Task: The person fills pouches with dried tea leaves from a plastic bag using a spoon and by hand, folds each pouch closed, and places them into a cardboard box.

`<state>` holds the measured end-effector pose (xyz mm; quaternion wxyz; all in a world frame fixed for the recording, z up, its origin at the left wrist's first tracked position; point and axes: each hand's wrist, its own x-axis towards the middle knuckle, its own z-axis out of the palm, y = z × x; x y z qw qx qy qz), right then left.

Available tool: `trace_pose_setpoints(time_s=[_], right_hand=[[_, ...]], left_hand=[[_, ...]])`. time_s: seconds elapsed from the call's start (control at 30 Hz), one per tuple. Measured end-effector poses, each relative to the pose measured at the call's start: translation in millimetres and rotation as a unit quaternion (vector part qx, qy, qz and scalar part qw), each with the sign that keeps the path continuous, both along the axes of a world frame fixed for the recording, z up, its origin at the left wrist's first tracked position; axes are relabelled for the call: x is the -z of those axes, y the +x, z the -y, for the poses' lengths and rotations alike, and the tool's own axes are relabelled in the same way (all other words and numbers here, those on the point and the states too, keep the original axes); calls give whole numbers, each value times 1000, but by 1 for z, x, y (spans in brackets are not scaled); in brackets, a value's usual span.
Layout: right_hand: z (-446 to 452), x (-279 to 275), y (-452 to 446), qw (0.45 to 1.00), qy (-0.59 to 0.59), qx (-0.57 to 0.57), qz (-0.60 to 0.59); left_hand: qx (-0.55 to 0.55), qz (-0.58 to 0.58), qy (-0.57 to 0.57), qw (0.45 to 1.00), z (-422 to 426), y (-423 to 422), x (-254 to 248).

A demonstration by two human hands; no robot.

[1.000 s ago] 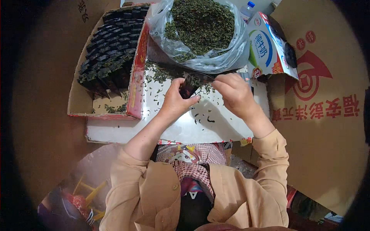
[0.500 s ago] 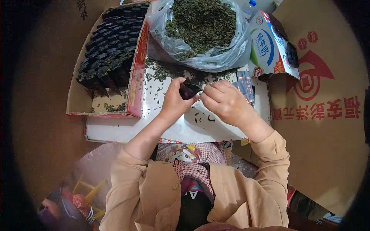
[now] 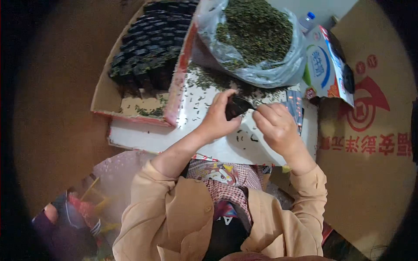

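Observation:
My left hand point(image 3: 220, 119) is wrapped round a small dark packet point(image 3: 234, 111), its mouth facing up and right. My right hand point(image 3: 276, 128) pinches the handle of a metal spoon point(image 3: 244, 102), whose bowl lies at the packet's mouth. Just behind both hands, a clear plastic bag point(image 3: 278, 78) stands full of dried green leaves point(image 3: 257, 32). Loose leaves are scattered on the white board point(image 3: 204, 141) under my hands. At the left, a cardboard box point(image 3: 174, 102) holds rows of filled black packets point(image 3: 150, 48).
Flat dark packets point(image 3: 294, 106) lie on the board right of my right hand. A milk carton point(image 3: 322, 65) and a blue-capped bottle point(image 3: 307, 21) stand at the back right. Large cardboard point(image 3: 365, 174) walls the right side. Part of another person point(image 3: 51, 214) shows at lower left.
The whole view has shifted and tilted, moving the scene rightward. The spoon has come down from behind the packet to its mouth, and my right hand has lowered slightly.

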<state>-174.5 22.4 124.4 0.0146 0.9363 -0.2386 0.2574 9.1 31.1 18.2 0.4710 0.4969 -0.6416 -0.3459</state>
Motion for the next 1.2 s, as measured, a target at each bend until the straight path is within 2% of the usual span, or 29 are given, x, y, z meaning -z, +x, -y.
trace_pose_setpoints(time_s=[0.13, 0.23, 0.4, 0.47, 0.5, 0.57, 0.6, 0.63, 0.7, 0.83, 0.9, 0.93, 1.0, 1.13, 1.2], right_hand=[[-3, -4, -7, 998, -4, 33, 56], [-14, -7, -11, 980, 22, 113, 162], [-19, 26, -31, 940, 100, 179, 273], [-22, 42, -36, 905, 207, 213, 305], [-23, 50, -39, 905, 209, 208, 307], [-24, 65, -44, 903, 231, 213, 293], [-25, 72, -46, 901, 241, 218, 288], [-26, 78, -48, 901, 242, 214, 290], [-27, 86, -49, 903, 230, 226, 285], [-30, 87, -44, 900, 235, 236, 280], [-29, 98, -46, 893, 247, 244, 288], [-30, 98, -45, 893, 248, 241, 289], [-31, 96, -44, 902, 232, 247, 266], [-35, 96, -45, 889, 271, 263, 260], [-35, 98, -46, 888, 268, 275, 253]], left_hand=[[-4, 26, 36, 999, -6, 4, -8], [-7, 25, 59, 998, -12, 8, -23], [13, -20, 60, 998, -28, 24, -65], [-10, -19, -33, 999, -35, 39, -91], [-36, 37, -119, 992, -36, 52, -104], [-85, 4, -122, 989, -42, 78, -120], [-110, 16, -89, 990, -43, 96, -128], [-175, -1, -105, 979, -43, 108, -135], [-202, -85, -100, 971, -41, 133, -148], [-262, -31, -51, 963, -36, 182, -144], [-319, 120, -1, 940, -33, 200, -134], [-321, 121, -1, 939, -31, 208, -128], [-332, 239, 19, 912, -29, 220, -117], [-310, 249, 82, 914, -23, 228, -113], [-332, 302, 116, 886, -20, 227, -114]])
